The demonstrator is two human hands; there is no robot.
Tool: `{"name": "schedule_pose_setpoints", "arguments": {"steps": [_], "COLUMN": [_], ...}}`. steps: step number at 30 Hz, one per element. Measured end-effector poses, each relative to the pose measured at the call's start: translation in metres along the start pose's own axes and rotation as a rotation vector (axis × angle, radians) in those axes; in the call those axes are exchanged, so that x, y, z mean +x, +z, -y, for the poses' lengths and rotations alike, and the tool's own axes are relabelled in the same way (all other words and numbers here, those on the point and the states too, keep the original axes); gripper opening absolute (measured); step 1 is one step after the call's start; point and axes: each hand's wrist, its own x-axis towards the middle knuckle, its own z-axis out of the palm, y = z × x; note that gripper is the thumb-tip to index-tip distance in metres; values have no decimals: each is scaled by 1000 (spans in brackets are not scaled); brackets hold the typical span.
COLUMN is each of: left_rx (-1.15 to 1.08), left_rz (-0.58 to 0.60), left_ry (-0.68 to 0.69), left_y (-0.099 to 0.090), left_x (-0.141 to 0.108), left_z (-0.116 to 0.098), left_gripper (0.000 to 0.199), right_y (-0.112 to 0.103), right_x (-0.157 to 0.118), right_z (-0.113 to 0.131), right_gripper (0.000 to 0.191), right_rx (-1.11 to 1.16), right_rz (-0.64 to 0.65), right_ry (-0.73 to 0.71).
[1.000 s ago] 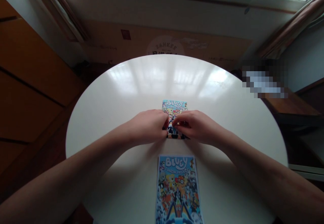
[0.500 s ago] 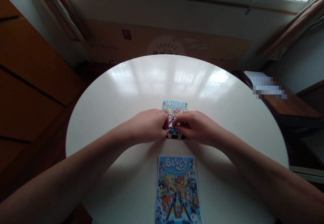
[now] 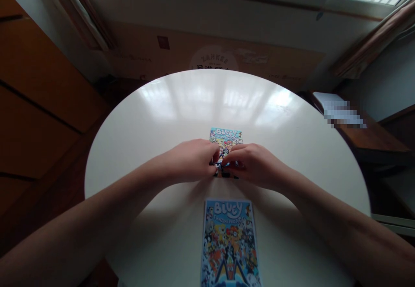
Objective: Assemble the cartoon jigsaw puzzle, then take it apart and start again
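A small colourful picture with "Bluey" lettering (image 3: 226,135) lies flat on the white oval table (image 3: 129,148). Over its lower left part is my left hand (image 3: 197,159), its fingers closed in a pinch. My right hand (image 3: 251,161) covers the lower right part, thumb and fingers pressed together. Between the fingertips a small dark piece seems to show, too small to make out. Nearer to me lies a larger "Bluey Fanzine Project" sheet (image 3: 229,239) with the same kind of picture, touched by neither hand.
A brown wooden side table (image 3: 372,135) with a blurred white item (image 3: 340,107) stands at the right. Orange-brown cabinet doors (image 3: 39,84) are at the left. A wall with windows and curtains lies beyond the table.
The fingertips of both hands have shifted slightly and sit closer together over the lower part of the picture. The view has moved a little.
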Motion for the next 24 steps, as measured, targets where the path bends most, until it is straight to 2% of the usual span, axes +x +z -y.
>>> {"name": "schedule_pose_setpoints", "arguments": {"steps": [9,14,20,24], "left_rx": [-36,-147,-326,-500], "left_rz": [43,69,4,55], "left_ry": [33,44,-25,-4], "left_y": [-1,-5,-16,-16], "left_x": [2,1,3,6], "left_z": [5,12,10,10], "left_gripper": [23,31,36,34], "right_y": [0,0,-6,-9], "right_x": [-4,-5,-7,-7], "right_z": [4,-2,-2,3], "right_gripper": [17,15,15,12], "right_rx": [-134,-137,-135,-147], "right_rz": [-57,-161,-344,-418], "right_ry": [-61,-99,-223,-287]}}
